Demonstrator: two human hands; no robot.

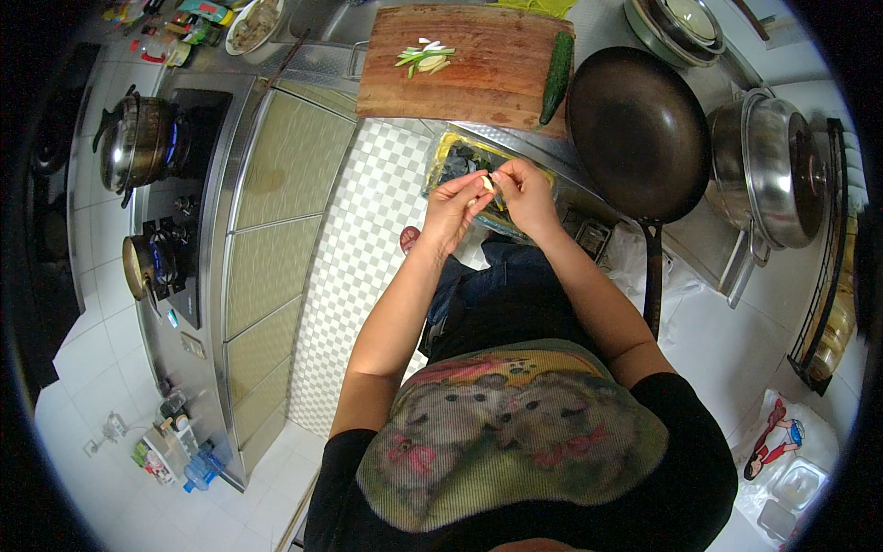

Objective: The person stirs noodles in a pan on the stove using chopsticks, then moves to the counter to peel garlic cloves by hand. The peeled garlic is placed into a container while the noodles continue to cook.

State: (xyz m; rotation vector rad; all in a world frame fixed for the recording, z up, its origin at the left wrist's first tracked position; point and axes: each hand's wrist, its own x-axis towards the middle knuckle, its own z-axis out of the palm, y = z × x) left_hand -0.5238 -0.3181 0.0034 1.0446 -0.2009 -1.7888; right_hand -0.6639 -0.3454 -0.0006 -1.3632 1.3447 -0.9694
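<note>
My left hand (451, 210) pinches a small pale garlic clove (487, 184) between its fingertips. At the same clove, my right hand (528, 198) has its thumb and finger closed on the upper end; whether it grips the clove or its skin is too small to tell. Beneath both hands stands a bin (444, 145) with a yellowish rim and dark rubbish inside. Beyond them a wooden cutting board (492, 69) carries cut scallion pieces (414, 57) with pale slices, and a whole cucumber (557, 78) along its right side.
A large dark wok (639, 133) lies right of the board, its handle toward me. Steel pots (782, 170) stand farther right. On the left, a lidded pot (138, 143) and a small pan (138, 267) sit over lit burners. A plate of food (255, 26) is at the far left.
</note>
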